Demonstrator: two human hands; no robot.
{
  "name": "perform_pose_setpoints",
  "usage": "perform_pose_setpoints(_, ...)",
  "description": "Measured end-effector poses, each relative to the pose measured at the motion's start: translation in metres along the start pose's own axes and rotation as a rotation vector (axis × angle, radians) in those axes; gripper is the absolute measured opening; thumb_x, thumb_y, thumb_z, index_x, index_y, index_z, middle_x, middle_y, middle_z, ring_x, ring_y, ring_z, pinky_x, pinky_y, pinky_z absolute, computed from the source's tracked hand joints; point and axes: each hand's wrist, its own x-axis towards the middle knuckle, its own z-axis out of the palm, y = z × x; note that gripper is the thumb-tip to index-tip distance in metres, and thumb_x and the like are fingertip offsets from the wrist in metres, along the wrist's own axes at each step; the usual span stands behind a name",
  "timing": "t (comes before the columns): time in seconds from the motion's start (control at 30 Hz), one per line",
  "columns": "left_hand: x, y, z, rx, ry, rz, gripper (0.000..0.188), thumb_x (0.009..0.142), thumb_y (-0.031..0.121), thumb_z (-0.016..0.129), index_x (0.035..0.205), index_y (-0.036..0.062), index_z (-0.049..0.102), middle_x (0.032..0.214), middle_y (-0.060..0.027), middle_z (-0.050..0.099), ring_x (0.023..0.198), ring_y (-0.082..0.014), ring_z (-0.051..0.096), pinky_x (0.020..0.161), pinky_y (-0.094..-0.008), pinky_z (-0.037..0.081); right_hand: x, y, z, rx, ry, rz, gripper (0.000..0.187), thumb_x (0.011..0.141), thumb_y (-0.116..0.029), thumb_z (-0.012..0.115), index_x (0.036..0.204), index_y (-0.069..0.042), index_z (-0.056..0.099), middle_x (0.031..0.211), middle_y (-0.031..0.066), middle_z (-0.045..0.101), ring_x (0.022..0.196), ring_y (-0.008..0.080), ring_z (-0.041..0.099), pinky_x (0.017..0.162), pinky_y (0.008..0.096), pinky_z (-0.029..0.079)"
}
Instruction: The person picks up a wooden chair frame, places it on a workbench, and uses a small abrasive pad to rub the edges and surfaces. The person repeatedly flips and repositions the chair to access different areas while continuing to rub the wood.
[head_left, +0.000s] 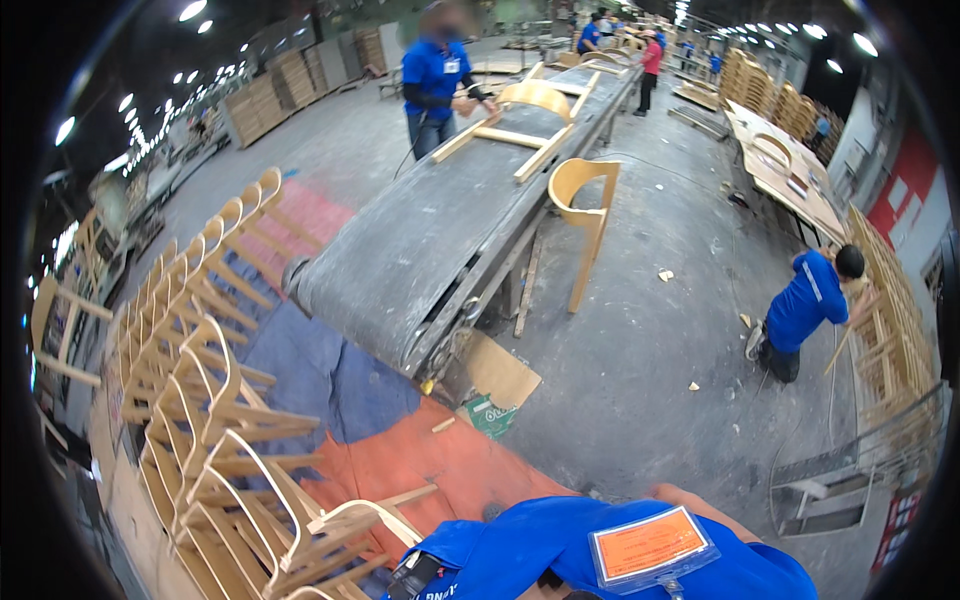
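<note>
Neither of my hands shows. Along the lower edge lies my blue sleeve and shirt (520, 545) with an orange badge (652, 545), and a strip of my bare right arm (690, 497) rises behind it. Closest to my left side is a wooden chair frame (365, 515) with a curved back, at the end of a row of similar nested chair frames (215, 370). Whether my left hand touches it is hidden. Ahead stands a grey conveyor belt (400, 255), bearing a chair frame (535, 97) on its side.
Blue and orange sheets (400, 465) cover floor by the conveyor's near end, beside a cardboard piece (498, 370). One chair frame (585, 205) stands right of the belt. A co-worker (437, 80) handles the frame at left; another person (805, 305) crouches by stacked wooden parts (890, 340).
</note>
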Motion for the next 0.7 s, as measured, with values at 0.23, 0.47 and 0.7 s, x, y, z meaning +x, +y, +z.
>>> perform_pose_setpoints(0.23,-0.024,0.102,0.148,0.183,-0.287,0.121,0.085,0.096,0.065,0.040,0.136,-0.0071,0.057,0.142,-0.0308,0.055,0.137,-0.0420,0.050,0.114,-0.0461,0.039,0.010,0.082,0.035,0.124,0.051,-0.015,0.053,0.097,-0.054,0.058,0.115,-0.008,0.076,0.121,0.0184,0.073,0.117,0.0364,0.066,0.103,0.0450,0.049)
perform_pose_setpoints(0.47,-0.068,0.148,0.327,0.369,-0.565,0.197,0.081,0.096,0.062,0.041,0.135,-0.0069,0.058,0.141,-0.0305,0.056,0.135,-0.0418,0.051,0.113,-0.0460,0.040,0.017,0.185,0.058,0.266,0.092,0.070,0.058,0.097,-0.056,0.058,0.126,-0.009,0.073,0.125,0.0186,0.071,0.118,0.0372,0.066,0.103,0.0450,0.050)
perform_pose_setpoints(0.7,-0.118,0.159,0.456,0.510,-0.804,0.235,0.078,0.096,0.060,0.043,0.133,-0.0067,0.058,0.139,-0.0301,0.057,0.134,-0.0416,0.052,0.112,-0.0458,0.041,-0.003,0.270,0.112,0.551,0.229,0.324,0.060,0.096,-0.054,0.060,0.114,0.000,0.075,0.123,0.0248,0.070,0.117,0.0412,0.066,0.101,0.0468,0.050)
